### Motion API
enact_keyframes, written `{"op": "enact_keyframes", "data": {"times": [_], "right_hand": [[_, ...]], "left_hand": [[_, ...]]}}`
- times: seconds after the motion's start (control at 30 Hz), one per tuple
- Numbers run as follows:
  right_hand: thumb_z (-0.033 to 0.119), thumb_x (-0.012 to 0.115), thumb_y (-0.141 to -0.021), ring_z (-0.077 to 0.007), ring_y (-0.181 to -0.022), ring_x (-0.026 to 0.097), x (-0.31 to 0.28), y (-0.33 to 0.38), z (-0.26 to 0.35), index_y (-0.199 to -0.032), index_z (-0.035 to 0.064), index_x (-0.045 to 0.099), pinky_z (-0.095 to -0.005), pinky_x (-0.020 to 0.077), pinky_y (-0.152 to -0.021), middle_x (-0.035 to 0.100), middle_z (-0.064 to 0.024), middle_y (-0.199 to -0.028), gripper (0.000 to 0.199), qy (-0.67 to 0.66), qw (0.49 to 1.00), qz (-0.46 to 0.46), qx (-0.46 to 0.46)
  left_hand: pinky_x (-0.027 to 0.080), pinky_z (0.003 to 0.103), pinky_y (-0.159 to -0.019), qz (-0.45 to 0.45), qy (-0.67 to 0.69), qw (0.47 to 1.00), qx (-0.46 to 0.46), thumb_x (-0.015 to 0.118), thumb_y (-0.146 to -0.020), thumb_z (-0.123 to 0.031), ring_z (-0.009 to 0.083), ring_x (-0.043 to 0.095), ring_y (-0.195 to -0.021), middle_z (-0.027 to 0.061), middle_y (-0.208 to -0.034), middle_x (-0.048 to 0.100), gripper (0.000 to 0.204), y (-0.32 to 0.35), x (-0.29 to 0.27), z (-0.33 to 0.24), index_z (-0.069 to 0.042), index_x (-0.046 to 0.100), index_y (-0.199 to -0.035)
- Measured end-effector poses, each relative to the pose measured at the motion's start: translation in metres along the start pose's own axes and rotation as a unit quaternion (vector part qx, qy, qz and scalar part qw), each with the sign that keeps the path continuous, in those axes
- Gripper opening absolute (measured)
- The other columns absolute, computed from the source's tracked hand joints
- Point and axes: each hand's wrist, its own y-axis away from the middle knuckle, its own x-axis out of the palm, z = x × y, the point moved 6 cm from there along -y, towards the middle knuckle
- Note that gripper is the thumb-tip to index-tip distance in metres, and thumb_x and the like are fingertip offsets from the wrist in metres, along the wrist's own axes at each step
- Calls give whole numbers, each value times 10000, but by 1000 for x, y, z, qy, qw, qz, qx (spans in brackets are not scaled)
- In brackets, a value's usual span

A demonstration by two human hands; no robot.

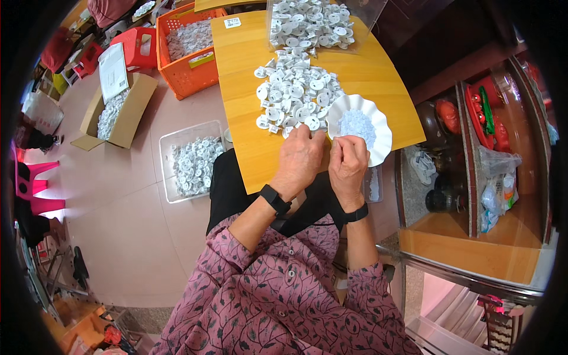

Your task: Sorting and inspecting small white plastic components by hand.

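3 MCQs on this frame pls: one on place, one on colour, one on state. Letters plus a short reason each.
1. Where is the scalloped white dish?
A. on the floor by the cardboard box
B. on the wooden table, right of the pile of white parts
C. inside the orange crate

2. What colour is the crate past the table's far left corner?
A. orange
B. blue
C. grey

3. What are the hands doing?
A. resting flat in the lap
B. both lifted over the crate
C. close together at the table's near edge, fingers pinched on something small

Answers:
1 B: the dish sits on the table beside the pile.
2 A: the crate is orange.
3 C: left hand and right hand meet there; the pinched item is too small to tell.
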Motion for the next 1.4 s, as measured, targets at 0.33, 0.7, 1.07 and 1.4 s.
{"op": "enact_keyframes", "data": {"times": [0.33, 0.7, 1.07, 1.4], "right_hand": [[127, 636, -949, -56, -640, 516, -9, 27, -11, -944, -17, 682, -211, 405, -574, 599, -3, -793, 152, -418, 829, 86, 362], [181, 630, -963, -45, -663, 511, 4, 41, 11, -984, -3, 703, -195, 393, -598, 606, 9, -753, 199, -484, 771, 112, 399], [154, 633, -957, -69, -729, 555, -2, 41, 24, -1034, -21, 705, -215, 456, -658, 616, -31, -973, 204, -426, 839, 104, 321], [111, 622, -962, -63, -759, 568, 0, 50, 23, -1146, -26, 653, -213, 475, -683, 634, -28, -960, 231, -469, 797, 113, 364]], "left_hand": [[495, 430, -663, -1, 2, 1000, 4, 683, -803, -113, 328, 581, -831, 138, -878, 554, 107, 15, -7, 11, -47, 617, -856], [483, 280, -605, 53, 298, 948, -97, 668, -912, -131, 162, 593, -661, 66, -804, 629, 151, 41, -26, 12, -7, 694, -993], [447, 186, -592, 144, 565, 775, -245, 622, -983, -227, 36, 543, -672, -26, -814, 620, 222, 58, -7, 21, -28, 678, -1065], [451, 205, -601, 109, 509, 823, -226, 617, -960, -140, 46, 544, -672, -12, -772, 594, 148, 62, -10, 25, -6, 660, -916]]}}
